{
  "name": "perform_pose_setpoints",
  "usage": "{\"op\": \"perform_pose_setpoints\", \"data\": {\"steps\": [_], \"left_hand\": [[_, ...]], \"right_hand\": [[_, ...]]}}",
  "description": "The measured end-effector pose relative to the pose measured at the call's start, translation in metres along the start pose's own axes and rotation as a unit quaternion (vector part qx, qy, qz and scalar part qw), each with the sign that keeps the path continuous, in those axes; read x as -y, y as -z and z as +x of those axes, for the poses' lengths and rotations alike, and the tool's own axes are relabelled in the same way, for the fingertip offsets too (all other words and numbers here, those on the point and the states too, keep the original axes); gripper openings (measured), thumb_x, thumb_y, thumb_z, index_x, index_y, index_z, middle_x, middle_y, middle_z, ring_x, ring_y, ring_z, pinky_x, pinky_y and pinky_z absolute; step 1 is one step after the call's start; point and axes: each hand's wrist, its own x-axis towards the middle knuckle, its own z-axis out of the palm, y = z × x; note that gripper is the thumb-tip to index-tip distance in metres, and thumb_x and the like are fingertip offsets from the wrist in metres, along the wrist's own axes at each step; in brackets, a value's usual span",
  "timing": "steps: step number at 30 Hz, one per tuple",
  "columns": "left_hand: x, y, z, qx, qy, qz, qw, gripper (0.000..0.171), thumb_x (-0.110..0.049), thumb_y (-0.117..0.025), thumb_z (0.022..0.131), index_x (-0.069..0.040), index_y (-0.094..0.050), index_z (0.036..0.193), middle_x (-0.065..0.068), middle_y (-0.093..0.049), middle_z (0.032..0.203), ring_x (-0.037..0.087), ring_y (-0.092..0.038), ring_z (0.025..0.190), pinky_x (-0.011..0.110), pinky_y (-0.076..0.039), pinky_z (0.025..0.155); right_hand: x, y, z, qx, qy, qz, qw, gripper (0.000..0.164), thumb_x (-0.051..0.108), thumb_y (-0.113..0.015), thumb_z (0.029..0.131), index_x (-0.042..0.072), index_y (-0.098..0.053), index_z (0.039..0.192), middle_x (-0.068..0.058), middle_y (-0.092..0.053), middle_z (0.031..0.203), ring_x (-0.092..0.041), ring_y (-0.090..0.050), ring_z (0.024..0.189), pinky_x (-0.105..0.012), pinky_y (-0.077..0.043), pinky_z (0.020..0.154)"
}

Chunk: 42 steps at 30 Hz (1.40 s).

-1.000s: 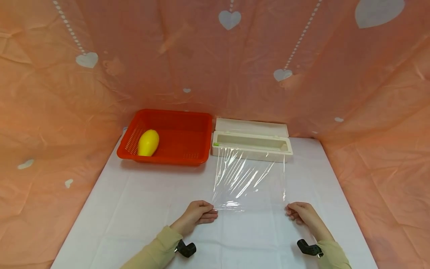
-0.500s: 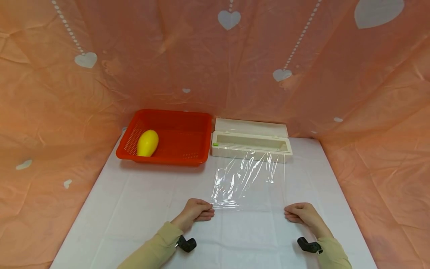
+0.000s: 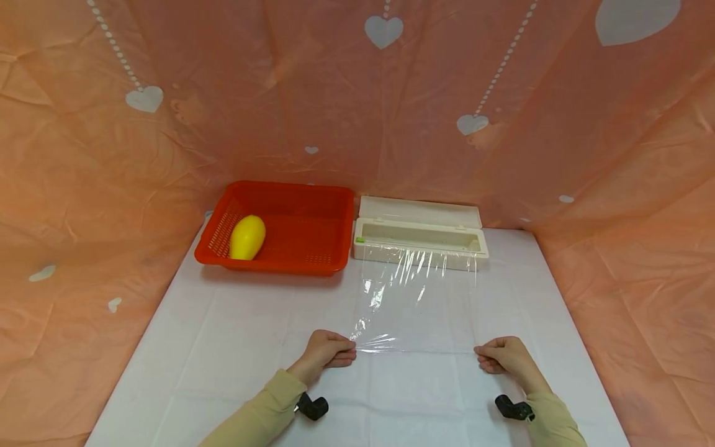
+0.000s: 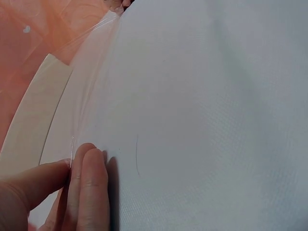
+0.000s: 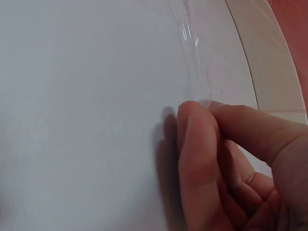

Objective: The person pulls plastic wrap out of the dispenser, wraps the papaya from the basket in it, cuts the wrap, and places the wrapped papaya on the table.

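Observation:
A sheet of clear plastic wrap (image 3: 416, 304) stretches from the front of a cream wrap dispenser box (image 3: 424, 256) toward the person. Its near left corner is pinched between thumb and fingers of the left hand (image 3: 329, 351). At the near right corner, the right hand (image 3: 507, 358) pinches the film the same way. In the left wrist view the film (image 4: 94, 72) runs in folds up from the left hand's fingertips (image 4: 67, 166). The right wrist view shows the film (image 5: 190, 45) gathered at the right thumb and forefinger. The box's lid (image 3: 421, 212) stands open at the back.
Left of the box stands a red plastic basket (image 3: 290, 268) with a yellow mango-shaped fruit (image 3: 247, 238) in it. A green slider (image 3: 360, 240) sits at the box's left front edge. Orange curtain (image 3: 313, 93) with hearts surrounds the white-covered table (image 3: 268, 310).
Both hands stay nearly in place, the left a little farther up than a second ago. The film's near edge looks straighter and reaches the right fingers; its shiny creases have lessened.

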Motion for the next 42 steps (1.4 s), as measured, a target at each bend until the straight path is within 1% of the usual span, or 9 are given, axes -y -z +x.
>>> {"op": "perform_pose_setpoints", "data": {"steps": [10,17,20,23,26,31,33,37,42], "left_hand": [[0.001,0.006,-0.003,-0.03,-0.008,0.031,0.999,0.029,-0.006,-0.073,0.071,0.012,-0.059,0.088,0.018,-0.065,0.073,0.023,-0.065,0.062,0.034,-0.053,0.059],[0.0,0.021,-0.007,-0.031,-0.019,0.048,0.9982,0.029,-0.007,-0.073,0.071,0.012,-0.059,0.087,0.019,-0.065,0.075,0.023,-0.065,0.063,0.034,-0.053,0.059],[-0.003,0.031,-0.012,-0.02,-0.014,0.036,0.9991,0.031,-0.006,-0.071,0.072,0.013,-0.057,0.092,0.019,-0.065,0.079,0.023,-0.065,0.068,0.034,-0.053,0.063],[-0.01,0.043,-0.015,0.014,-0.008,0.005,0.9999,0.037,-0.008,-0.069,0.075,0.013,-0.053,0.102,0.018,-0.064,0.089,0.024,-0.064,0.079,0.036,-0.051,0.073],[-0.027,0.057,-0.016,0.053,-0.017,-0.029,0.9981,0.043,-0.009,-0.065,0.079,0.014,-0.048,0.112,0.02,-0.061,0.099,0.026,-0.061,0.09,0.039,-0.046,0.083],[-0.075,0.073,-0.023,0.107,-0.051,-0.05,0.9917,0.051,-0.01,-0.059,0.085,0.016,-0.037,0.122,0.025,-0.056,0.109,0.03,-0.058,0.098,0.043,-0.041,0.088],[-0.095,0.078,-0.028,0.115,-0.065,-0.047,0.9901,0.052,-0.013,-0.058,0.086,0.016,-0.035,0.124,0.024,-0.056,0.111,0.03,-0.057,0.099,0.044,-0.041,0.088],[-0.127,0.087,-0.036,0.101,-0.09,-0.053,0.9894,0.046,-0.015,-0.057,0.087,0.01,-0.042,0.122,0.017,-0.06,0.107,0.029,-0.057,0.099,0.043,-0.041,0.088],[-0.157,0.105,-0.039,0.102,-0.1,-0.121,0.9823,0.028,-0.011,-0.052,0.09,0.003,-0.054,0.113,0.012,-0.063,0.102,0.028,-0.057,0.1,0.04,-0.04,0.09]], "right_hand": [[-0.007,0.001,0.006,0.001,0.001,-0.01,1.0,0.025,0.011,-0.072,0.073,-0.008,-0.058,0.08,-0.011,-0.062,0.062,-0.019,-0.061,0.053,-0.031,-0.053,0.052],[-0.007,-0.001,0.006,-0.011,-0.011,-0.006,1.0,0.026,0.012,-0.074,0.071,-0.007,-0.058,0.079,-0.011,-0.062,0.062,-0.019,-0.061,0.053,-0.031,-0.053,0.052],[-0.007,-0.001,0.005,-0.012,-0.015,-0.005,1.0,0.026,0.012,-0.074,0.071,-0.007,-0.058,0.079,-0.011,-0.062,0.062,-0.019,-0.061,0.053,-0.031,-0.053,0.052],[-0.007,-0.001,0.004,-0.015,-0.02,-0.007,1.0,0.025,0.011,-0.073,0.071,-0.007,-0.058,0.079,-0.011,-0.062,0.062,-0.019,-0.061,0.053,-0.031,-0.053,0.052],[-0.005,0.0,0.003,-0.012,-0.02,-0.008,1.0,0.024,0.011,-0.073,0.071,-0.007,-0.058,0.079,-0.011,-0.063,0.063,-0.02,-0.062,0.054,-0.031,-0.053,0.052],[-0.005,0.002,0.002,0.003,-0.02,-0.002,1.0,0.025,0.012,-0.073,0.072,-0.007,-0.059,0.08,-0.011,-0.063,0.064,-0.02,-0.062,0.055,-0.031,-0.053,0.054],[-0.006,0.002,0.002,0.0,-0.026,0.007,1.0,0.025,0.012,-0.073,0.071,-0.007,-0.06,0.082,-0.012,-0.064,0.065,-0.021,-0.063,0.056,-0.031,-0.053,0.055],[-0.005,0.003,0.003,-0.006,-0.029,0.022,0.999,0.027,0.011,-0.072,0.072,-0.009,-0.061,0.085,-0.013,-0.064,0.067,-0.022,-0.063,0.058,-0.032,-0.053,0.056],[-0.003,0.002,0.004,-0.009,-0.025,0.013,1.0,0.026,0.011,-0.072,0.072,-0.009,-0.061,0.085,-0.013,-0.064,0.066,-0.021,-0.063,0.057,-0.031,-0.053,0.055]]}}
